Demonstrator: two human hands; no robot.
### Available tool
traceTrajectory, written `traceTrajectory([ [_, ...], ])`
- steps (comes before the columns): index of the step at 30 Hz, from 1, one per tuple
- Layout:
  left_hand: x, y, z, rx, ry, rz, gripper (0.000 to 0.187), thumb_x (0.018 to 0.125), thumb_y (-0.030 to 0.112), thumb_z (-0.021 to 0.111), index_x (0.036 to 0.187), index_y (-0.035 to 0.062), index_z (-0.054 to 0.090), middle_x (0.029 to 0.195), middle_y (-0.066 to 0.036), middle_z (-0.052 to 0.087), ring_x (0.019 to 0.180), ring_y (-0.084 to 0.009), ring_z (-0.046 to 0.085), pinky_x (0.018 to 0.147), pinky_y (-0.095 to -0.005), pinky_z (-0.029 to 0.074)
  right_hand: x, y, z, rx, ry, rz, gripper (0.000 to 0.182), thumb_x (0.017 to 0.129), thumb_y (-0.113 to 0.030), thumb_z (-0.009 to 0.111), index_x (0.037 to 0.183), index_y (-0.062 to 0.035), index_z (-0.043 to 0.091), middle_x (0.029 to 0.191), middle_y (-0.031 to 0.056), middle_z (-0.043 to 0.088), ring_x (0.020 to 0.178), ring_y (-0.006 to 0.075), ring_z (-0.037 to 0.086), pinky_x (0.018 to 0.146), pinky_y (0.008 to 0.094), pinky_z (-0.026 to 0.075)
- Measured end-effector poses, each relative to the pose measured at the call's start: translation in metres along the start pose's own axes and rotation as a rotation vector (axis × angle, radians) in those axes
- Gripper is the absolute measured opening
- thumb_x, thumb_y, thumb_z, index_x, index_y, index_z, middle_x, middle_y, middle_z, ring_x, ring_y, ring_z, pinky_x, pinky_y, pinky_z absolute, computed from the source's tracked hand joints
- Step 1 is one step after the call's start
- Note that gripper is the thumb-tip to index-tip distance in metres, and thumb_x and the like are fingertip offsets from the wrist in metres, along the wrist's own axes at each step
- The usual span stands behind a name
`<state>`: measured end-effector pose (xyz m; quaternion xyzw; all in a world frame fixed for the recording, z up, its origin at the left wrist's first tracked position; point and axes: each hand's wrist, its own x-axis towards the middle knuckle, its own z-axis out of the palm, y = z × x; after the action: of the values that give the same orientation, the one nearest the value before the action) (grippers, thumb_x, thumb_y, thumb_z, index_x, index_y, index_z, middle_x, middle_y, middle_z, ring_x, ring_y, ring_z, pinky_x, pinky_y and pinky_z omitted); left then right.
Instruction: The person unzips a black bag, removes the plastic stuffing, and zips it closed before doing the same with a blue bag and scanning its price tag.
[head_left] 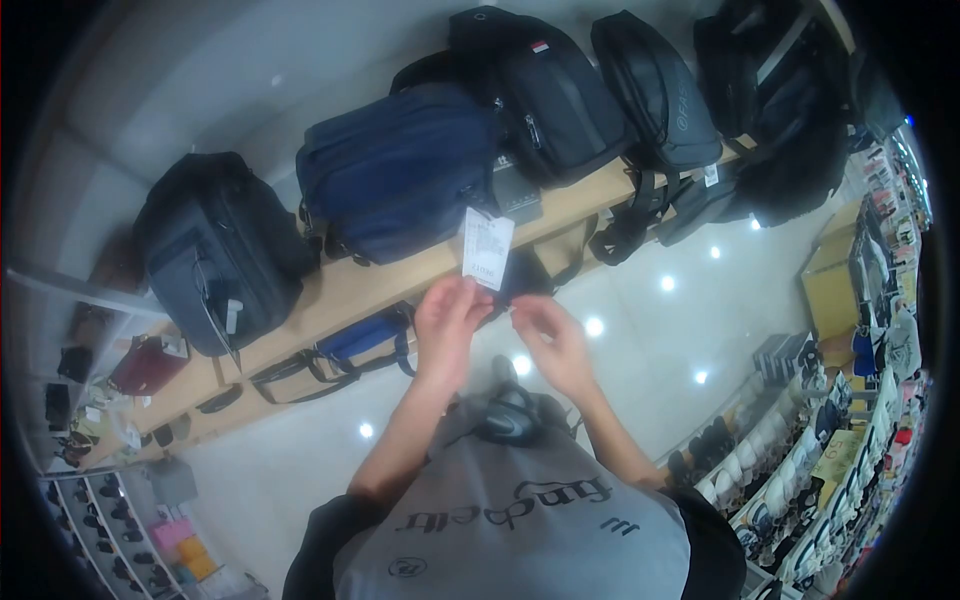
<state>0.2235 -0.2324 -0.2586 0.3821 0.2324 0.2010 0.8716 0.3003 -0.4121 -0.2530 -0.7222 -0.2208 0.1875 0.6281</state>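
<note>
My left hand [452, 325] pinches the lower edge of a white price tag [487, 247] between thumb and fingers. Printed lines and a number show on the tag, which overlaps the front of a navy blue bag [400, 170] on the shelf. To its right my right hand [550, 335] is closed in a pinch, its fingertips level with the tag's bottom corner. A tiny light bit shows at those fingertips, but I cannot tell what it is. Behind both hands runs the wooden shelf edge [400, 270].
A black backpack [215, 250] stands left of the navy bag. On the right are a black backpack [545, 95], a sling bag [655, 90] and more dark bags. Blue-trimmed bags [365, 338] sit on the level below. Shoe racks [750, 470] line the far right across the shiny floor [640, 380].
</note>
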Motion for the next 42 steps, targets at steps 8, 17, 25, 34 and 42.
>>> traceTrajectory([
  [8,-0.024,0.011,0.007,-0.604,-0.220,-0.359,0.020,0.108,0.024,0.070,0.118,0.0073,0.067,0.108,-0.005,0.066,0.099,-0.0208,0.059,0.087,-0.0377,0.049,0.044,-0.034,-0.005,0.430,-0.298,-0.035,0.043,0.117,-0.010,0.072,0.157,0.0037,0.065,0.139,0.0154,0.077,0.126,0.0181,0.074,0.106,0.0337,0.062],
  [17,-0.054,0.013,0.041,-0.757,-0.153,-0.409,0.023,0.110,0.029,0.055,0.099,0.0094,0.056,0.091,-0.003,0.049,0.087,-0.0199,0.047,0.081,-0.0368,0.040,0.068,-0.061,0.002,0.471,-0.474,0.187,0.022,0.107,-0.006,0.082,0.129,0.0011,0.081,0.112,0.0062,0.085,0.099,0.0115,0.080,0.087,0.0283,0.062],
  [25,-0.066,-0.001,0.037,-0.244,0.080,-0.035,0.033,0.115,0.035,0.052,0.094,0.0104,0.052,0.088,-0.004,0.050,0.086,-0.0208,0.048,0.083,-0.0381,0.041,0.065,-0.059,0.007,0.509,-0.430,0.128,0.024,0.109,-0.006,0.082,0.128,0.0073,0.076,0.112,0.0129,0.087,0.097,0.0112,0.080,0.082,0.0280,0.064],
  [34,-0.071,-0.028,0.018,-0.052,0.054,-0.033,0.024,0.116,0.021,0.057,0.095,0.0096,0.059,0.087,-0.005,0.060,0.084,-0.0191,0.058,0.083,-0.0375,0.046,0.049,-0.011,-0.002,-0.060,-0.408,-0.051,0.035,0.104,-0.019,0.085,0.134,-0.0027,0.081,0.108,0.0109,0.087,0.093,0.0165,0.082,0.087,0.0331,0.063],
  [42,-0.082,-0.073,0.007,0.004,0.047,-0.156,0.022,0.110,0.016,0.059,0.089,0.0101,0.059,0.084,0.000,0.058,0.080,-0.0127,0.055,0.077,-0.0313,0.042,0.037,-0.009,-0.032,-0.248,0.025,-0.153,0.028,0.105,-0.014,0.082,0.129,0.0001,0.081,0.115,0.0118,0.085,0.093,0.0204,0.080,0.083,0.0353,0.062],
])
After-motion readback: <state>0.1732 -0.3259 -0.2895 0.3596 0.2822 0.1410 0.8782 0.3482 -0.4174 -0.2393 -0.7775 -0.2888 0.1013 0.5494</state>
